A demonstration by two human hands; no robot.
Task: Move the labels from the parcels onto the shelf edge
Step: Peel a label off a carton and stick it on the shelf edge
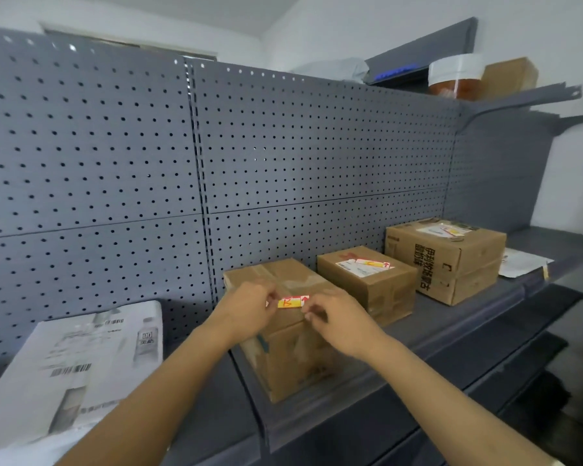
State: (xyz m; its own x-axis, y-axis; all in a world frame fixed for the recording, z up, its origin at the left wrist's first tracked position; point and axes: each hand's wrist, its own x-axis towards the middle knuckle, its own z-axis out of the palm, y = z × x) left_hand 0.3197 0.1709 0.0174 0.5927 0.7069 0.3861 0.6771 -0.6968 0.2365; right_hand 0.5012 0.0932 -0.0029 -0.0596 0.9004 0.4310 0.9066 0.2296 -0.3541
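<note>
The fingers (270, 295) of the left hand (246, 306) are pinched together on the left end of a small yellow, white and red label (293, 302), and the fingers (312, 309) of the right hand (339, 317) are pinched on its right end, so the label is stretched between the two hands. It sits over the top front edge of the nearest parcel (290, 334), a brown cardboard box; whether the label is stuck to the box or lifted off it cannot be told. Both forearms come in from 6 o'clock, the left from about 7 and the right from about 5.

At 2 o'clock of this box stands a second parcel (367, 284), just beside it, with a white shipping slip and a second label (372, 264) on its lid. Further along the same direction is a third, taller parcel (446, 260) with black printing on its side and a third label (451, 231) on top. A flat white envelope (522, 263) lies beyond it at 3 o'clock.

All rest on a grey shelf (418, 334); its front shelf edge (401, 395) runs from 6 toward 3 o'clock. A grey pegboard (283, 146) backs the shelf. At 8 o'clock a white plastic mailer (81, 368) leans against the pegboard
</note>
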